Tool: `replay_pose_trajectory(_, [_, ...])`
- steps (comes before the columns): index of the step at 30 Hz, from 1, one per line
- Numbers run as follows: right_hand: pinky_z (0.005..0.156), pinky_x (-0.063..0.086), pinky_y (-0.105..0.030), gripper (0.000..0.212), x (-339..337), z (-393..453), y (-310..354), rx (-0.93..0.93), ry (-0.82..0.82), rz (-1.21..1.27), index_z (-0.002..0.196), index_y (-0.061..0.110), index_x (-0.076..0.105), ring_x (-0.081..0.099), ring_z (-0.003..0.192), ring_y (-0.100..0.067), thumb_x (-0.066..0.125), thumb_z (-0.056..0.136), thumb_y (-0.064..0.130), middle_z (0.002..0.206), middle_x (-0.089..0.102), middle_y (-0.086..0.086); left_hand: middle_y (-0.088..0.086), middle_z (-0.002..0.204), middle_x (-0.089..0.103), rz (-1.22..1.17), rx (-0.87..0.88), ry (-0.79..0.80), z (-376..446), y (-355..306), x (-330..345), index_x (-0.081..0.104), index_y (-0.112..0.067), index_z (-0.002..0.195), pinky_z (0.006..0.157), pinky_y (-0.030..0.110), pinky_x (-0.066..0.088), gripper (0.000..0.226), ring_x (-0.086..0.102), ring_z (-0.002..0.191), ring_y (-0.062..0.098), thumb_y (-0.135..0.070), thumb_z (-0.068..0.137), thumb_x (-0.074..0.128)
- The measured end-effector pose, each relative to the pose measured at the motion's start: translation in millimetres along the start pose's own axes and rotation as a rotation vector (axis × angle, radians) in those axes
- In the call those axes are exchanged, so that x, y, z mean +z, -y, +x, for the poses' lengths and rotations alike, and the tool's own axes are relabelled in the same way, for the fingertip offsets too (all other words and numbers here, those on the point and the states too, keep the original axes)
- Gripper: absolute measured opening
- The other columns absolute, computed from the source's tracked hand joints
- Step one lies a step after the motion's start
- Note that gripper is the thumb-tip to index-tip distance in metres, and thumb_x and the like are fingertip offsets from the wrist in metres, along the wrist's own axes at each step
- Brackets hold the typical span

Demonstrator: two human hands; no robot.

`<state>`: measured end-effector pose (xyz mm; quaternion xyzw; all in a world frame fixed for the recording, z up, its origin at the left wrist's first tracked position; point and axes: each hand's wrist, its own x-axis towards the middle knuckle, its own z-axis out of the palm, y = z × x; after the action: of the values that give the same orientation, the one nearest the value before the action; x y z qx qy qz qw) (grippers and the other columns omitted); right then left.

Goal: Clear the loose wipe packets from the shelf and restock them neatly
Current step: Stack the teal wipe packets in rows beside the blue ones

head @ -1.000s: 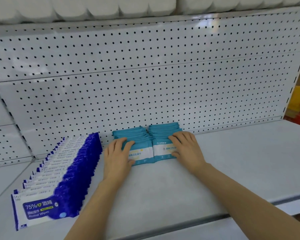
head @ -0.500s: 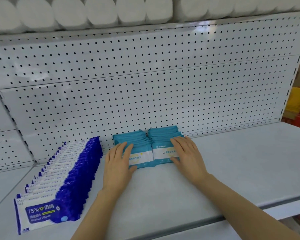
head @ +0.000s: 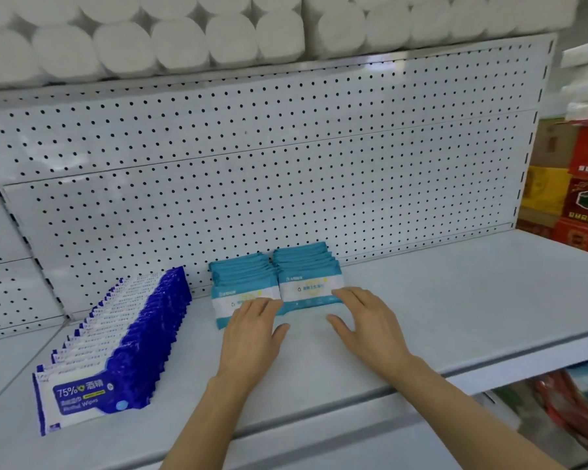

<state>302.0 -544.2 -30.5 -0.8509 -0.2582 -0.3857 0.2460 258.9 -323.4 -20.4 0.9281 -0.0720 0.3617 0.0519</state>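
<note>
Two rows of teal wipe packets (head: 275, 283) stand side by side on the shelf (head: 455, 310), their backs near the pegboard (head: 286, 164) — the left row sits a little further forward than the right, so the fronts are not quite flush. The left hand (head: 252, 337) lies flat, fingers straight, fingertips touching the front packet of the left row. The right hand (head: 367, 320) is spread open with its fingertips at the lower edge of the right row's front packet. Neither grip has hold of anything; both are slack, flat hands pressing or resting rather than pinching.

To the left, a long row of blue alcohol wipe packs (head: 116, 337) runs from the shelf front back toward the pegboard, looking orderly already. White paper rolls (head: 184, 39) fill the shelf above.

As a judgement: the restocking seems well advanced. No loose packets lie about on the visible shelf, and both teal rows are upright and packed. What seems left is squaring up — evening the two fronts — and, perhaps, adding more stock, since much of the shelf to the right holds nothing.
</note>
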Motion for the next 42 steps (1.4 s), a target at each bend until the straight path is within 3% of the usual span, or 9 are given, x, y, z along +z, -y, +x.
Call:
replay_pose_trajectory(3, [0.073, 0.055, -0.031, 0.041, -25, -16, -11, 0.005, 0.011, 0.015, 0.109, 0.013, 0.069, 0.067, 0.086, -0.022, 0.054, 0.084, 0.042, 0.104, 0.07, -0.003, -0.001, 0.099, 0.069, 0.014, -0.003, 0.034, -4, -32, -5, 0.07, -0.018, 0.106, 0.073, 0.034, 0.055, 0.037, 0.065, 0.089, 0.023, -0.03, 0.074, 0.084])
replay_pose_trajectory(8, [0.079, 0.054, -0.034, 0.037, -75, -50, -41, 0.008, 0.055, 0.018, 0.11, 0.011, 0.069, 0.067, 0.091, -0.023, 0.062, 0.082, 0.035, 0.104, 0.07, -0.003, 0.0, 0.102, 0.07, -0.03, -0.025, 0.073, -9, -97, -6, 0.071, -0.02, 0.107, 0.076, 0.035, 0.055, 0.032, 0.066, 0.091, 0.023, -0.03, 0.078, 0.081])
replay_pose_trajectory(11, [0.084, 0.053, -0.035, 0.037, -113, -76, -66, 0.032, 0.068, 0.001, 0.112, 0.012, 0.069, 0.065, 0.096, -0.023, 0.061, 0.084, 0.034, 0.107, 0.069, -0.003, 0.0, 0.107, 0.07, -0.103, -0.019, 0.083, -17, -149, -2, 0.071, -0.02, 0.109, 0.081, 0.036, 0.053, 0.028, 0.065, 0.095, 0.024, -0.029, 0.083, 0.077])
replay_pose_trajectory(18, [0.083, 0.053, -0.037, 0.032, -189, -144, -115, 0.074, 0.072, -0.031, 0.11, 0.01, 0.068, 0.064, 0.094, -0.025, 0.065, 0.083, 0.026, 0.103, 0.069, -0.006, -0.002, 0.101, 0.068, -0.29, 0.058, 0.095, -49, -265, 18, 0.07, -0.018, 0.106, 0.075, 0.035, 0.052, 0.023, 0.062, 0.09, 0.024, -0.022, 0.084, 0.075])
replay_pose_trajectory(24, [0.075, 0.054, -0.035, 0.029, -237, -206, -155, 0.213, 0.109, -0.112, 0.106, 0.01, 0.069, 0.064, 0.086, -0.026, 0.07, 0.08, 0.022, 0.096, 0.068, -0.005, -0.002, 0.102, 0.067, -0.355, 0.135, 0.217, -67, -344, 34, 0.07, -0.02, 0.106, 0.073, 0.037, 0.054, 0.023, 0.063, 0.09, 0.025, -0.025, 0.084, 0.073])
replay_pose_trajectory(27, [0.072, 0.052, -0.035, 0.025, -259, -231, -169, 0.333, 0.117, -0.155, 0.102, 0.011, 0.069, 0.063, 0.084, -0.027, 0.073, 0.079, 0.021, 0.092, 0.067, -0.004, -0.004, 0.113, 0.065, -0.403, 0.188, 0.289, -67, -373, 36, 0.067, -0.023, 0.116, 0.083, 0.033, 0.048, 0.026, 0.059, 0.104, 0.022, -0.03, 0.091, 0.063])
replay_pose_trajectory(33, [0.081, 0.052, -0.035, 0.031, -299, -266, -185, 0.497, 0.159, -0.289, 0.111, 0.012, 0.069, 0.065, 0.097, -0.027, 0.072, 0.082, 0.021, 0.105, 0.07, -0.005, -0.002, 0.109, 0.066, -0.464, 0.287, 0.391, -81, -416, 42, 0.069, -0.022, 0.111, 0.079, 0.032, 0.047, 0.022, 0.06, 0.1, 0.022, -0.028, 0.09, 0.065])
replay_pose_trajectory(37, [0.089, 0.048, -0.036, 0.038, -321, -284, -203, 0.649, 0.244, -0.294, 0.124, 0.014, 0.064, 0.059, 0.111, -0.027, 0.067, 0.088, 0.025, 0.12, 0.066, -0.004, -0.006, 0.118, 0.062, -0.478, 0.29, 0.497, -94, -443, 50, 0.065, -0.025, 0.119, 0.092, 0.032, 0.045, 0.027, 0.054, 0.108, 0.016, -0.029, 0.093, 0.059])
replay_pose_trajectory(42, [0.091, 0.044, -0.03, 0.044, -347, -297, -244, 0.693, 0.291, -0.303, 0.132, 0.016, 0.057, 0.055, 0.117, -0.021, 0.063, 0.09, 0.029, 0.127, 0.061, 0.0, -0.005, 0.122, 0.058, -0.485, 0.239, 0.553, -85, -489, 62, 0.061, -0.023, 0.126, 0.093, 0.029, 0.046, 0.033, 0.054, 0.112, 0.015, -0.031, 0.094, 0.059])
